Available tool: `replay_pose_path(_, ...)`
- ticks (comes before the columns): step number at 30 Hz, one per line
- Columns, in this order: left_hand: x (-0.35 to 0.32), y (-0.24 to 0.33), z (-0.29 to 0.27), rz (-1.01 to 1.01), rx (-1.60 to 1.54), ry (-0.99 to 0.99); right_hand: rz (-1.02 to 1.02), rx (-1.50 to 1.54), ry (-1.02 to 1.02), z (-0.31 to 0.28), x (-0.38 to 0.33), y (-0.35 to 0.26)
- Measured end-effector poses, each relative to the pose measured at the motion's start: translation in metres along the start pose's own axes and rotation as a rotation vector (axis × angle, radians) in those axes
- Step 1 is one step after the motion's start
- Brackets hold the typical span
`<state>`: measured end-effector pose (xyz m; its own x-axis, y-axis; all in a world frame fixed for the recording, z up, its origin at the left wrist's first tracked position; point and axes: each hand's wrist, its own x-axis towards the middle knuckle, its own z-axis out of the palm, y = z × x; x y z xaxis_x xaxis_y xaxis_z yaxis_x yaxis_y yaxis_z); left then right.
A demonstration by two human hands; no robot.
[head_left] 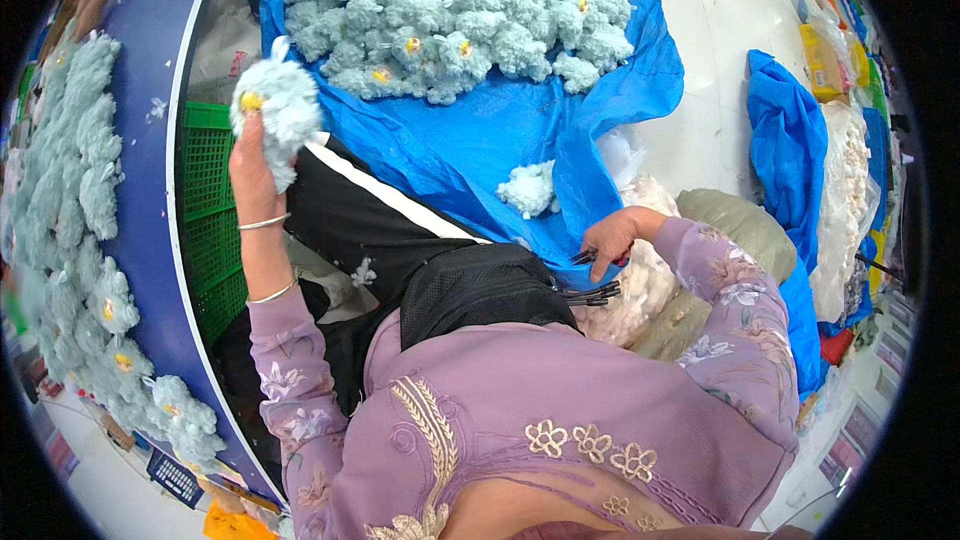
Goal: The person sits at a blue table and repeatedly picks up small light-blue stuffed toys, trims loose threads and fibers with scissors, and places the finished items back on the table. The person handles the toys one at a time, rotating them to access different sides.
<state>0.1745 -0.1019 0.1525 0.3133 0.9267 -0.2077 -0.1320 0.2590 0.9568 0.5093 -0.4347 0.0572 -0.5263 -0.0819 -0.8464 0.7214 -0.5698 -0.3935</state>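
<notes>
1. Fluffy pale-blue plush toy (278,110) with a yellow spot sits up in the left hand (250,165), whose fingers are closed around its lower part, lifted above the green plastic crate (208,190).
2. Well apart from it, the right hand (610,238) is low on the person's right, its fingers curled around a dark scissor-like tool (592,275); exactly how the tool is gripped cannot be told.
3. Between the two hands lie the person's lap in black cloth with a white stripe (370,210) and a black mesh bag (480,285).
4. Just under the right hand rests a clear bag of whitish stuffing (640,290), beside a grey-green sack (740,225).
5. A blue plastic sheet (500,130) spreads ahead of the person, bearing a big heap of the same pale-blue toys (460,10) and one loose tuft of fluff (528,188).
6. To the left, the curved blue-edged desk (150,190) carries a row of more pale-blue toys (80,200), just beyond the crate.
7. On the far right another blue sheet (790,150) drapes over a pile of whitish material (845,200), with yellow packets (822,60) behind.
8. The lilac embroidered sleeves (290,370) enter from the lower edge.
</notes>
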Motion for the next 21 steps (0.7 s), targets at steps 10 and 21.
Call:
replay_pose_path(10, -0.021, -0.032, 0.015, -0.052, 0.07, -0.173, -0.061, -0.407, 0.778, 0.011, -0.036, -0.039)
replay_pose_path(21, -0.086, -0.011, -0.003, 0.052, 0.02, -0.188, -0.963, -0.033, 1.262, -0.036, -0.032, -0.208)
